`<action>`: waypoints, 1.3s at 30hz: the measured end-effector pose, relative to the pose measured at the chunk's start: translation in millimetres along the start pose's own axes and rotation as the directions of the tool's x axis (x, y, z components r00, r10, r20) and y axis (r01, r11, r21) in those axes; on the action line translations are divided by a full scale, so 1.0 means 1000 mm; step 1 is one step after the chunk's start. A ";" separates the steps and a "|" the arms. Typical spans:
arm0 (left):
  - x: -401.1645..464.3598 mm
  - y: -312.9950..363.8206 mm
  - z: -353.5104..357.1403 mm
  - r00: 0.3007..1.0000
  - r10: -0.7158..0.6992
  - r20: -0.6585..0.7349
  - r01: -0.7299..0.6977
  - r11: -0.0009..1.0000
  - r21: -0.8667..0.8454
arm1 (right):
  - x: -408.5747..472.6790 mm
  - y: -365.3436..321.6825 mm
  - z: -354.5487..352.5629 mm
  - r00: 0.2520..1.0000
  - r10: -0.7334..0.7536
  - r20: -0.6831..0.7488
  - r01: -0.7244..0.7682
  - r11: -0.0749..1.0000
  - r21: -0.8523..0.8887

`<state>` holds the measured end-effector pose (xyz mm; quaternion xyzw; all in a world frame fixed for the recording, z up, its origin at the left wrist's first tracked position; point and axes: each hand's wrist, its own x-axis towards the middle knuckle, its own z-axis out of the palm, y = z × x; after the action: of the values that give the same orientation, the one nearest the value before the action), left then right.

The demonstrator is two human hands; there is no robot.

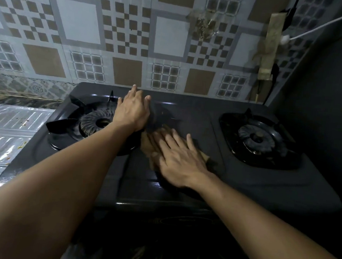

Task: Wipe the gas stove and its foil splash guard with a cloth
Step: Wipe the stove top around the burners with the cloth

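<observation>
A black two-burner gas stove (pixel 187 114) fills the middle of the view. My right hand (pixel 178 156) lies flat, fingers spread, pressing a brown cloth (pixel 147 146) onto the stove's centre panel between the burners. My left hand (pixel 132 110) rests palm down on the stove top beside the left burner (pixel 97 121), fingers apart and holding nothing. The right burner (pixel 257 138) sits uncovered. The patterned foil splash guard (pixel 132 34) stands behind the stove, and a silver foil sheet (pixel 8 129) with food specks lies to the left.
A dark wall panel (pixel 328 100) closes off the right side. A white cable (pixel 325 25) and taped brown strip (pixel 271 47) hang at the upper right corner. Torn crinkled foil (pixel 205 25) sticks out of the splash guard.
</observation>
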<state>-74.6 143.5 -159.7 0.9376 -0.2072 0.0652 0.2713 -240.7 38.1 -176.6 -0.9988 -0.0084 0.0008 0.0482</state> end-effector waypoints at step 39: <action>-0.076 0.146 0.045 0.709 0.641 0.293 -0.694 0.708 0.130 | -0.190 0.118 0.010 0.857 0.460 -0.233 -0.486 0.872 -0.068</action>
<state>-204.9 34.1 -145.3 0.8234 -0.5547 0.0759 0.0925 -428.9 -81.9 -198.1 -0.9656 0.2424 -0.0930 -0.0149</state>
